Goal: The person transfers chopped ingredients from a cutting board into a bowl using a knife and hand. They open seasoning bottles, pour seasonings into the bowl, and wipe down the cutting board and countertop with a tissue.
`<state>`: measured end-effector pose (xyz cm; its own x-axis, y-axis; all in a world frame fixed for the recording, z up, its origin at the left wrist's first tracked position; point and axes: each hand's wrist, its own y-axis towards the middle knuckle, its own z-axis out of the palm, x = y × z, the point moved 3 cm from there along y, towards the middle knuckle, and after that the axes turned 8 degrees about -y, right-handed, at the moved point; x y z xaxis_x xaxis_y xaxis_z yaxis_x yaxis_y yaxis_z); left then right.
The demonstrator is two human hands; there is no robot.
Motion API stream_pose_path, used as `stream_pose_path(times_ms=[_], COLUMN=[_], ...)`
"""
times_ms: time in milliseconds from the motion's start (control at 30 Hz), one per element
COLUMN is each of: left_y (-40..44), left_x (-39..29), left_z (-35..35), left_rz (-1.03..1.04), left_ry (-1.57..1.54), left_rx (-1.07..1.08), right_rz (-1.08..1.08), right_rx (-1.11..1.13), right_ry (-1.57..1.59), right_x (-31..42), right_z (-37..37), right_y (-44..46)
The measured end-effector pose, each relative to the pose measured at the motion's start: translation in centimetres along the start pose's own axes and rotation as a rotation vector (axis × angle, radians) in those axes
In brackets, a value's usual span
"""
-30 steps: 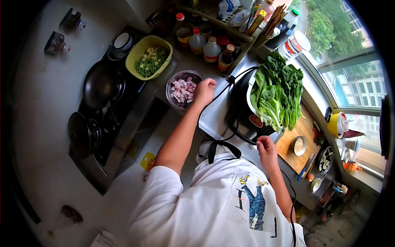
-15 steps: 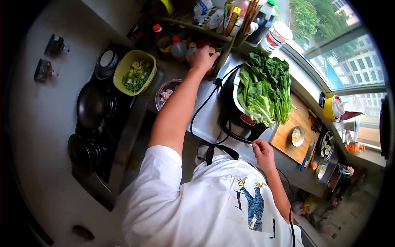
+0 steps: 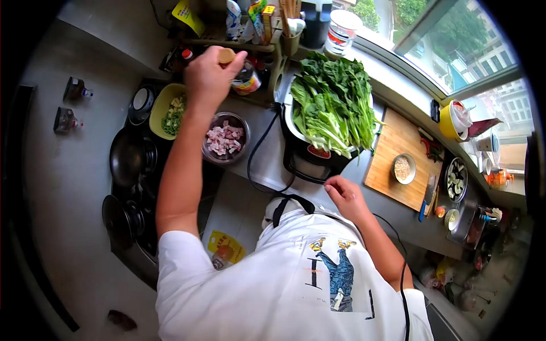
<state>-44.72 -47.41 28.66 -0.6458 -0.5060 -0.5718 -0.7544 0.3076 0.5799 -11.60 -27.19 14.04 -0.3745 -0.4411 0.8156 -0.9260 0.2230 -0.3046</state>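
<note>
My left hand (image 3: 208, 77) is raised over the left part of the counter, its fingers closed around a small bottle with a round tan cap (image 3: 226, 55); the hand hides most of its body. Just right of it stands a dark jar with a colourful label (image 3: 246, 80). Below that hand is a clear bowl of cut pinkish meat (image 3: 225, 138). My right hand (image 3: 346, 196) is loosely closed at the counter's front edge, with nothing visible in it. It is close to the black electric cooker (image 3: 310, 166), which has a white container of leafy greens (image 3: 333, 102) on top.
To the left, a yellow-green basket of cut vegetables (image 3: 166, 112) and a dark pan (image 3: 128, 152) sit by the stove. A condiment rack (image 3: 278, 68) stands behind. On the right, a cutting board (image 3: 381, 170) holds a small bowl (image 3: 403, 169) and a knife (image 3: 424, 207). A black cable (image 3: 256, 162) loops across the front.
My left hand has lifted the tan-capped bottle from among the condiments and moved left with it. The meat bowl is now fully exposed. My right hand stays near the cooker, and the view has shifted.
</note>
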Motion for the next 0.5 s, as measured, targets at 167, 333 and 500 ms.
stream_pose_path(times_ms=[167,333,500], left_y=[-1.7,-7.8,-12.0], left_x=[-13.8,-22.9,-27.2], left_z=[-5.0,-1.6,5.7], left_rz=[-0.039,-0.157,0.098], left_ry=[-0.038,-0.174,-0.334], left_rx=[0.036,0.094,0.294], right_rz=[-0.366,-0.707,-0.505], right_rx=[-0.147,-0.491,-0.362], right_ry=[0.050,-0.079,0.112], right_x=[5.7,8.5,1.9], right_z=[-3.5,-6.9,-9.7], right_y=[0.8,-0.1,-3.5])
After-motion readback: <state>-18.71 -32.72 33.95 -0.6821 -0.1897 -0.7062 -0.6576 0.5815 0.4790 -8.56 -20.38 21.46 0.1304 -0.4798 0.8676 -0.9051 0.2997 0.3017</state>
